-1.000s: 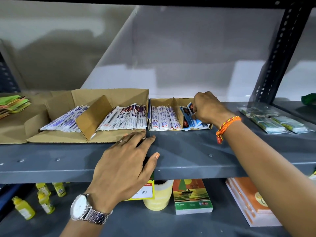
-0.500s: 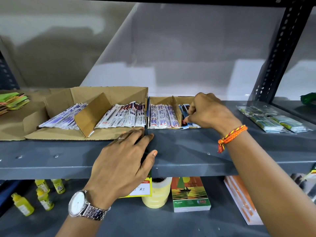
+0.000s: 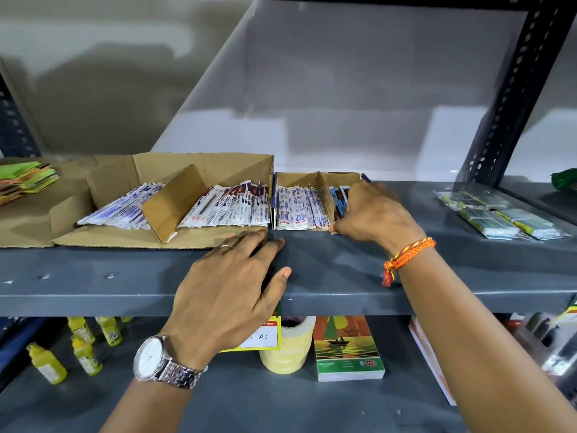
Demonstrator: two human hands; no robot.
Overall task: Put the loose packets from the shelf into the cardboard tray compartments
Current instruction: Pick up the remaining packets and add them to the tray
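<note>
A small cardboard tray [image 3: 338,178] stands on the grey shelf [image 3: 343,270], split by a divider. Its left compartment holds white packets [image 3: 299,207]; its right one holds blue packets [image 3: 338,198]. My right hand [image 3: 371,214] covers the right compartment, fingers curled on the blue packets. My left hand [image 3: 228,289] lies flat on the shelf's front lip, fingers spread, holding nothing. A larger cardboard tray [image 3: 199,165] to the left holds white-and-purple packets [image 3: 121,207] and red-and-white packets [image 3: 231,204]. Loose green-and-clear packets [image 3: 499,215] lie at the right.
A stack of green and orange packets [image 3: 26,179] lies on flat cardboard at the far left. Below the shelf are yellow bottles [image 3: 81,348], a tape roll [image 3: 288,345], a green-and-orange booklet [image 3: 346,348] and orange books [image 3: 427,354]. A perforated upright [image 3: 512,89] stands at the right.
My right hand has slid forward and down over the blue packets in the right compartment, hiding most of them. My left hand stays on the shelf edge.
</note>
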